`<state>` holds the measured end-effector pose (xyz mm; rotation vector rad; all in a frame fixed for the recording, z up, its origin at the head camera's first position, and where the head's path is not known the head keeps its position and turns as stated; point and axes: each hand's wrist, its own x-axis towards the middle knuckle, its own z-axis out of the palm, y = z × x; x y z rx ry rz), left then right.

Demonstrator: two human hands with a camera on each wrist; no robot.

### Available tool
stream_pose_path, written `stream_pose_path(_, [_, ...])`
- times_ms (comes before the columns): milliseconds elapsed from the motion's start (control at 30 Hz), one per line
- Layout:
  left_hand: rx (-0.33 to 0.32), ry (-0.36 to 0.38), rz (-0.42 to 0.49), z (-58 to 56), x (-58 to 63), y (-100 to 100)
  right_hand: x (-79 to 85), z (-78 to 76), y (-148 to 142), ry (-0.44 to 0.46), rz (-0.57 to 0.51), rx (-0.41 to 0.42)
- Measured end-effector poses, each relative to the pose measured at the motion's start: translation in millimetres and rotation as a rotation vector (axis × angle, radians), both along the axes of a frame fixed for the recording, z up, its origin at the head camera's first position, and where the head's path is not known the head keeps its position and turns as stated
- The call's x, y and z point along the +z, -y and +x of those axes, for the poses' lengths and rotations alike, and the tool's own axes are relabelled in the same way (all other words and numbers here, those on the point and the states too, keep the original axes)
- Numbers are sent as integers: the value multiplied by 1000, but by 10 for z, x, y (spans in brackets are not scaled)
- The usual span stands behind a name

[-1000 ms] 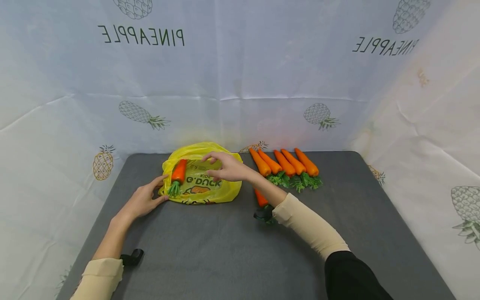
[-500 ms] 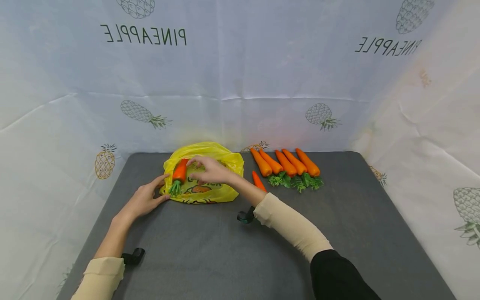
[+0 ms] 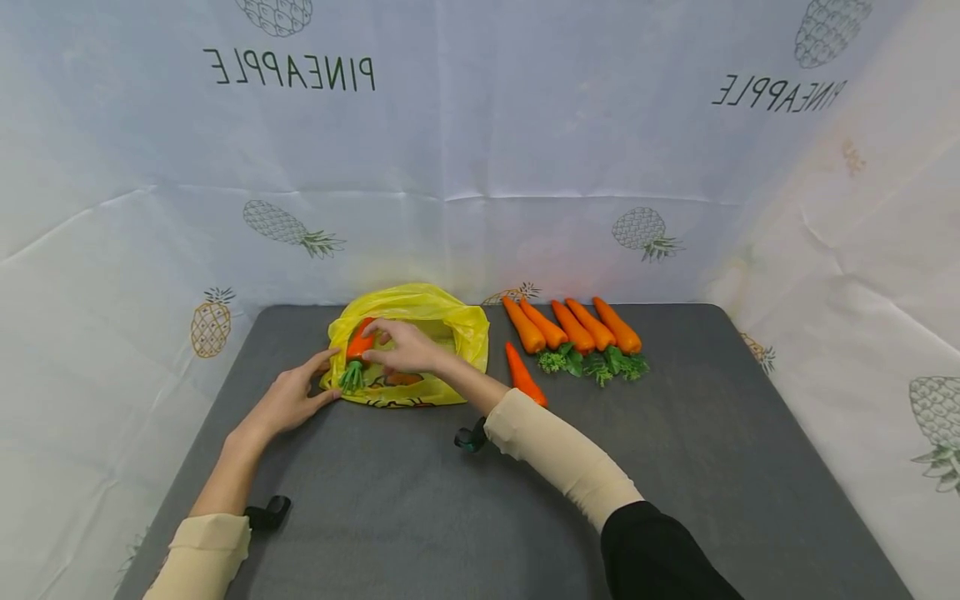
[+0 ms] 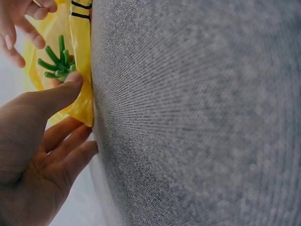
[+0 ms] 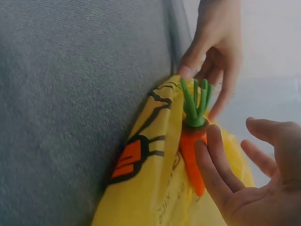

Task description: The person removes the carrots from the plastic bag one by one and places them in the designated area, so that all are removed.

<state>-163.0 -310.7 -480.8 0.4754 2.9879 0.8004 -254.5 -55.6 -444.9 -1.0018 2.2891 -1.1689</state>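
Note:
A yellow plastic bag (image 3: 468,333) lies mouth-up at the back left of the grey table. Inside its left part lies an orange carrot (image 3: 357,347) with green stems. My left hand (image 3: 288,400) holds the bag's left edge, its thumb on the rim and fingers on the outer side. Over the bag reaches my right hand (image 3: 408,348), fingers apart and loosely bent beside the carrot. The right wrist view shows this right hand (image 5: 263,183) with fingers overlapping the carrot (image 5: 193,150); I cannot tell whether they touch it.
A row of several carrots (image 3: 573,329) with leafy tops lies at the back, right of the bag. One separate carrot (image 3: 525,379) lies closer, its top end behind my right sleeve (image 3: 562,454). A patterned cloth (image 3: 480,150) rises behind the table.
My right hand has moved left across the bag to the carrot inside it, uncovering more of the separate carrot. My left hand has stayed on the bag's edge.

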Motion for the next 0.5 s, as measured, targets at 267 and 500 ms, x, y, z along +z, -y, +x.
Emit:
stream_pose_path(267, [1, 3, -4, 8, -4, 7, -90, 50, 132, -22, 42, -29])
stream_pose_path(500, [-2, -14, -1, 8, -19, 13, -188, 93, 204, -86, 106, -116])
